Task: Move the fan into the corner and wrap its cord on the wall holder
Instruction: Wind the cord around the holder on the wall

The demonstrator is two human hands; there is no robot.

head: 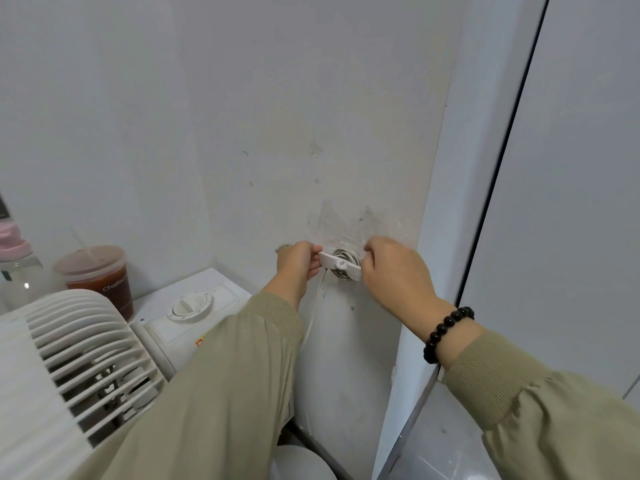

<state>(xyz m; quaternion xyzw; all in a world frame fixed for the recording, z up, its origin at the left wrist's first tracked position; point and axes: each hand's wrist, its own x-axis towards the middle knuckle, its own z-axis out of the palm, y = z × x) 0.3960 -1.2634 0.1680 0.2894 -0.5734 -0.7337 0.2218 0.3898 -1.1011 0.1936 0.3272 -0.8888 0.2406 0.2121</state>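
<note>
Cord mostly coiled on wall holder | my left hand pinches its end | right hand curled at coil, grip hidden | hanging tail left to wrap

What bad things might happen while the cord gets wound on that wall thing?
1. The holder sits on a wrinkled clear sticker; hard pulling by the left hand or right hand might peel it off the wall.
2. The cord hangs down toward the fan; a tug could shift the fan into the cup of brown drink beside it and spill it.
</note>
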